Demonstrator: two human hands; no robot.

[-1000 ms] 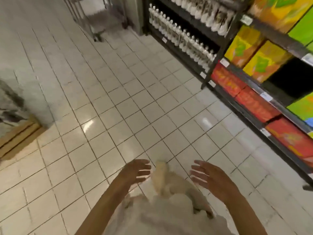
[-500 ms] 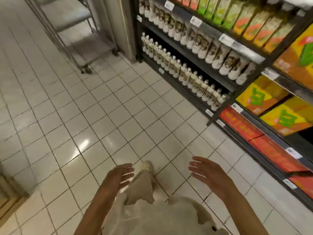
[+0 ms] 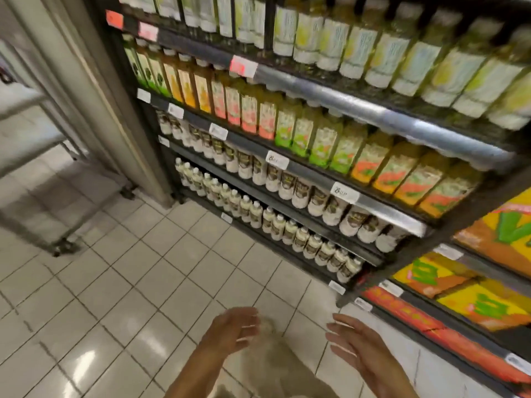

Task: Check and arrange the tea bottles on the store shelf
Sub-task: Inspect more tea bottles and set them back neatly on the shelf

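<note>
A dark store shelf (image 3: pixel 382 216) fills the upper right, stocked row upon row. Tall tea bottles with green, orange and pink labels (image 3: pixel 290 127) stand in a long line on the second level. Pale yellow-green bottles (image 3: pixel 359 50) fill the level above. Small white bottles with brown labels (image 3: pixel 275 173) line the two lowest levels. My left hand (image 3: pixel 230 330) and my right hand (image 3: pixel 353 343) hover low over the floor, fingers relaxed, holding nothing, well short of the shelf.
White tiled floor (image 3: pixel 143 282) spreads left and forward. A grey pillar (image 3: pixel 94 90) stands at the shelf's left end, with a wheeled metal rack (image 3: pixel 31 168) beside it. Red and yellow-orange cartons (image 3: pixel 465 305) fill the neighbouring shelf at right.
The view has swung up and toward the shelf, so the bottle rows now fill the frame. Both hands stay in front of me, empty.
</note>
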